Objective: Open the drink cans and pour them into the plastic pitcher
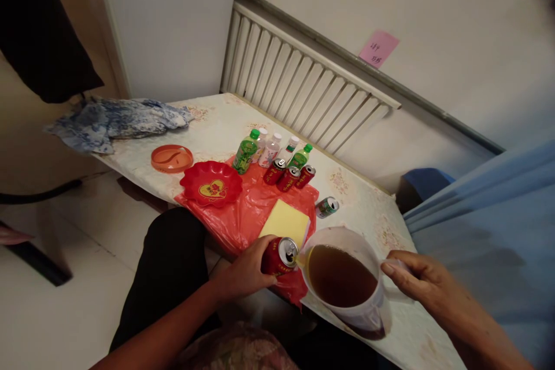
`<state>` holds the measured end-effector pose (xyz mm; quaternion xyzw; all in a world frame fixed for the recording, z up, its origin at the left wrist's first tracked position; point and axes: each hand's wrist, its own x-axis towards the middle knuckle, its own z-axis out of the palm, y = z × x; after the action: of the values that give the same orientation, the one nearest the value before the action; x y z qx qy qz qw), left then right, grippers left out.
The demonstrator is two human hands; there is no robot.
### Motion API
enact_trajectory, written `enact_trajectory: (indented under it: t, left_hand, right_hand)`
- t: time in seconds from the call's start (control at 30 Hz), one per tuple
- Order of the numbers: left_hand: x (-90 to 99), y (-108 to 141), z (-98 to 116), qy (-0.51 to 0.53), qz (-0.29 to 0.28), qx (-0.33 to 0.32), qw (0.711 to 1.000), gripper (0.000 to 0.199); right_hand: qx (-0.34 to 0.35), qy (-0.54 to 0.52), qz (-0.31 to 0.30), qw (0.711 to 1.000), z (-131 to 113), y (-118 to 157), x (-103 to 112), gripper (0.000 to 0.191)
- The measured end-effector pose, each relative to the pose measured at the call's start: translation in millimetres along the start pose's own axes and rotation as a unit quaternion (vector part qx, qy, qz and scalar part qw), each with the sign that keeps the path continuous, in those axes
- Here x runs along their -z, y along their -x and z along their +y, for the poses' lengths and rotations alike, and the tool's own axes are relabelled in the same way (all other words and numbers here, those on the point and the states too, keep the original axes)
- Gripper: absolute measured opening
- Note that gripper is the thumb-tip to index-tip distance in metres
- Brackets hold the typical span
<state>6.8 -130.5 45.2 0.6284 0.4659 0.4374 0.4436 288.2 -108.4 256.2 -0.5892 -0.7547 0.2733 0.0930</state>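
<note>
The left grip clasps an open red can, at nine o'clock of a translucent jug holding brown liquid, its spout beside the can. The right grip grasps the jug's handle. Capped bottles stand toward twelve.

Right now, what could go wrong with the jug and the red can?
Brown liquid from the tilted jug might miss the small opening of the red can. Drips could wet the yellow pad just beyond the can. The left hand holds the can near the edge of the table, so a slip could spill onto the dark trousers.
</note>
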Motion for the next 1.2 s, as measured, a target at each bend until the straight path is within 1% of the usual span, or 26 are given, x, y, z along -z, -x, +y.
enact_trajectory:
  t: [0.13, 0.33, 0.4, 0.53, 0.7, 0.83, 0.93, 1.0, 1.13, 1.2]
  left_hand:
    - [-0.6, 0.0, 0.2, 0.004, 0.001, -0.001, 1.0, 0.076]
    - [-1.1, -0.4, 2.1, 0.002, 0.002, -0.001, 1.0, 0.075]
    - [-0.7, -0.2, 4.1, 0.008, 0.001, -0.001, 1.0, 0.074]
    - [1.3, -0.3, 9.4, 0.017, 0.0, 0.007, 1.0, 0.075]
    - [6.0, -0.4, 15.7, 0.026, -0.008, 0.026, 0.999, 0.076]
    - [10.1, 0.2, 15.9, 0.041, -0.002, 0.04, 0.998, 0.078]
    - [12.6, 1.5, 10.0, 0.046, 0.007, 0.039, 0.998, 0.078]
    - [14.1, 3.2, 2.8, 0.038, 0.012, 0.043, 0.998, 0.078]
    - [17.1, 8.6, -14.6, 0.018, 0.024, 0.062, 0.998, 0.082]
    - [18.9, 11.2, -21.3, 0.017, 0.032, 0.054, 0.998, 0.083]
  right_hand:
    - [-0.001, -0.006, 0.005, 1.0, 3.5, -0.9, -2.8, 0.053]
    - [-0.024, 0.005, -0.006, 1.0, -7.4, 0.3, -5.7, 0.054]
    - [-0.023, -0.001, 0.0, 1.0, -7.2, 0.4, -7.2, 0.055]
    - [-0.021, -0.031, 0.009, 0.999, 2.0, 0.0, -14.0, 0.054]
    - [-0.013, -0.087, 0.051, 0.995, 11.3, -1.2, -27.8, 0.053]
    - [-0.011, -0.139, 0.066, 0.988, 18.0, -8.2, -39.1, 0.054]
    - [-0.009, -0.204, 0.072, 0.976, 22.6, -19.1, -46.5, 0.053]
    - [-0.003, -0.258, 0.079, 0.963, 22.4, -28.7, -50.6, 0.051]
    - [0.027, -0.352, 0.118, 0.928, 12.8, -53.2, -59.0, 0.048]
    - [0.041, -0.394, 0.138, 0.908, 6.2, -68.9, -64.8, 0.046]
